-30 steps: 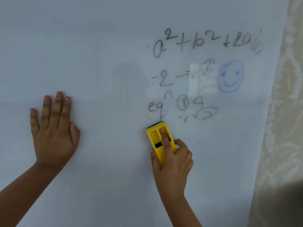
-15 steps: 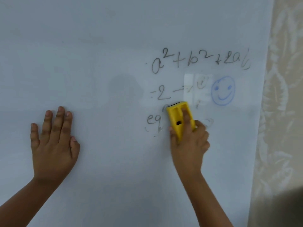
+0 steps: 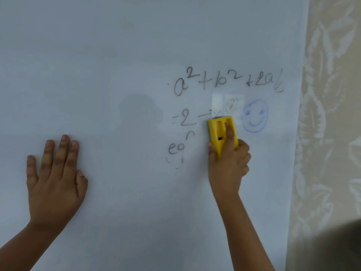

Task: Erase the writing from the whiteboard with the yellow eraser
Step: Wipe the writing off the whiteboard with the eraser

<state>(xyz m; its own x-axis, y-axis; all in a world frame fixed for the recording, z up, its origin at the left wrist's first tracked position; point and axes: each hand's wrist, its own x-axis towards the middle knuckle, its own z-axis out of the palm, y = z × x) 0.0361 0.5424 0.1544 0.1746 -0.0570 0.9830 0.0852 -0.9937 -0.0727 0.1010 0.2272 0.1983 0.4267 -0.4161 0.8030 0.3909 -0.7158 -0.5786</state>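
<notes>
Left hand: your left hand [image 3: 55,182] lies flat on the whiteboard [image 3: 97,75] in the lower left of the frame, palm down, fingers [image 3: 63,151] stretched out side by side and holding nothing; its forearm runs off the bottom left corner.

Right hand: your right hand [image 3: 227,167] sits right of centre, its forearm rising from the bottom edge. Its fingers are wrapped tight around the lower half of the eraser, with the forefinger laid straight along the eraser's back.

Eraser: the yellow eraser [image 3: 219,132] is pressed against the board just right of centre, standing nearly upright with a slight lean to the left. Its top edge touches the end of the middle line of writing.

Writing: grey marks remain in the centre right. The top line [image 3: 228,82] reads a² + b² + 2ab. Below it is a "2" [image 3: 185,120] with a dash leading toward the eraser. Lower still, left of the eraser, is "eq" [image 3: 175,149] with smudges underneath.

Smiley: a blue smiling face [image 3: 254,116] is drawn just beside the eraser, on its right.

Glare: a pale reflected patch [image 3: 227,102] sits above the eraser, washing out a small circled mark.

Wall: leaf-patterned beige wallpaper [image 3: 332,114] fills the right edge of the frame, beyond the board.
</notes>
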